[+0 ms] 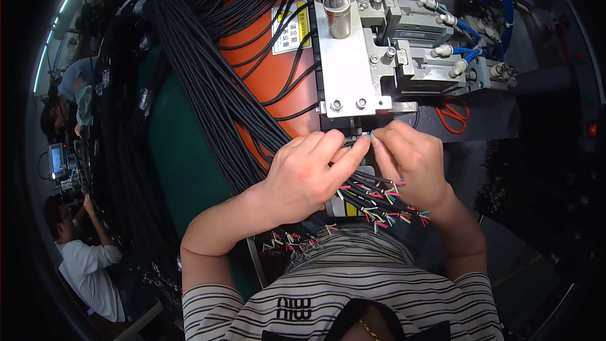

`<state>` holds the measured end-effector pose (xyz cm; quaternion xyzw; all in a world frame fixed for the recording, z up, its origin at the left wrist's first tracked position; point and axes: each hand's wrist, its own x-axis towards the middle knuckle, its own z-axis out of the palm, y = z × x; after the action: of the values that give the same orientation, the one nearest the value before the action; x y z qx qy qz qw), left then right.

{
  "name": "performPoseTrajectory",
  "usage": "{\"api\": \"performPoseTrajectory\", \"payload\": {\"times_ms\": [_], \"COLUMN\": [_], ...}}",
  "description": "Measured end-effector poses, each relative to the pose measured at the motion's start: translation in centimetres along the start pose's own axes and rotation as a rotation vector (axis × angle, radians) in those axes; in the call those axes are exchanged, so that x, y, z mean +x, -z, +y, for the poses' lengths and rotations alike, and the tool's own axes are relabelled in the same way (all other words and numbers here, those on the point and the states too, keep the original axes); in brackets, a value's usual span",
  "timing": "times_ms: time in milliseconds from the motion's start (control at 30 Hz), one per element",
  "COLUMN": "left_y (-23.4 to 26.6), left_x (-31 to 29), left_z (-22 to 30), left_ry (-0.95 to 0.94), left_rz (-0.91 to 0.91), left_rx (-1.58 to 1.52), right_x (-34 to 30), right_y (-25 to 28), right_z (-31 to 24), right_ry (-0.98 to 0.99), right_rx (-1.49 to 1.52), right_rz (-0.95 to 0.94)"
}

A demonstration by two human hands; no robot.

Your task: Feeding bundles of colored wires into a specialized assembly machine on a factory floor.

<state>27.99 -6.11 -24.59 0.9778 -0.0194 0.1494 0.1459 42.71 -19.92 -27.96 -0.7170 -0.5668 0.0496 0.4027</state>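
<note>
My left hand (306, 177) is closed, thumb and index finger pinching at the end of a black cable just below the machine's front edge. From the opposite side my right hand (409, 161) pinches the fine coloured wires (371, 133) at that end; a bit of blue shows between the fingertips. Most of the held cable is hidden behind my fingers. Under both hands lies a bunch of cable ends (385, 205) with stripped sheaths and red, white, blue and yellow wires fanned out. More such ends (293, 240) rest by my left forearm.
A metal machine with pneumatic cylinders (429, 25) and blue hoses stands ahead, its white plate (347, 76) close to my fingers. A thick black cable bundle (208, 82) crosses an orange surface (262, 72). Red-handled scissors (452, 117) lie right. People (91, 265) work far left.
</note>
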Motion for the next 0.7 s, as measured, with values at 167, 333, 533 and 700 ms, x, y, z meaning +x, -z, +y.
{"api": "performPoseTrajectory", "payload": {"times_ms": [167, 333, 533, 700], "left_y": [0.8, 0.9, 1.1, 1.8], "left_x": [0.5, 0.9, 1.3, 1.8], "left_z": [0.6, 0.9, 0.6, 0.8], "left_ry": [-0.06, -0.078, -0.068, -0.032], "left_rz": [-0.102, -0.145, -0.168, -0.206], "left_rx": [0.106, 0.176, 0.149, 0.117], "right_x": [0.2, 0.9, 0.6, 1.5], "right_y": [0.4, 1.2, 0.1, 0.8], "right_z": [-0.5, -0.8, 0.1, 0.4], "right_ry": [0.035, 0.012, -0.007, -0.165], "right_rx": [-0.092, -0.133, 0.01, 0.196], "right_rz": [-0.04, -0.149, -0.019, -0.138]}}
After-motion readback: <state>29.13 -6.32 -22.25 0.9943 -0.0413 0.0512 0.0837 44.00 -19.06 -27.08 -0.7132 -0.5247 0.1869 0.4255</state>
